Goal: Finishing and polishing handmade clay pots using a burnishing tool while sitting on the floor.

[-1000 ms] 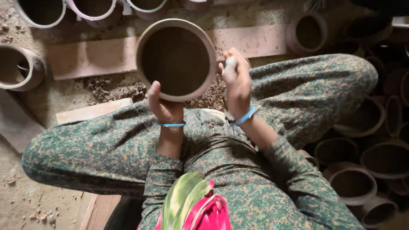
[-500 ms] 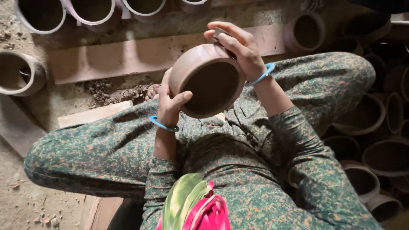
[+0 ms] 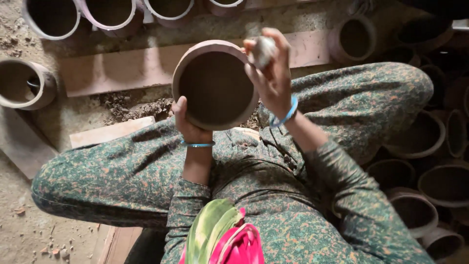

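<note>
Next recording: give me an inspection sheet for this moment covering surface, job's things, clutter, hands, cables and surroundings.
Surface: dusty earth floor with wooden planks.
Job's things: round clay pot, opening facing the camera, held above the lap.
Clutter: clay crumbs on the floor beside the plank.
Hands: left hand grips the pot's lower rim; right hand holds a small pale lump at the upper rim.
Cables: nothing seen.
Surroundings: more clay pots along the top, at left and stacked at right.
</note>
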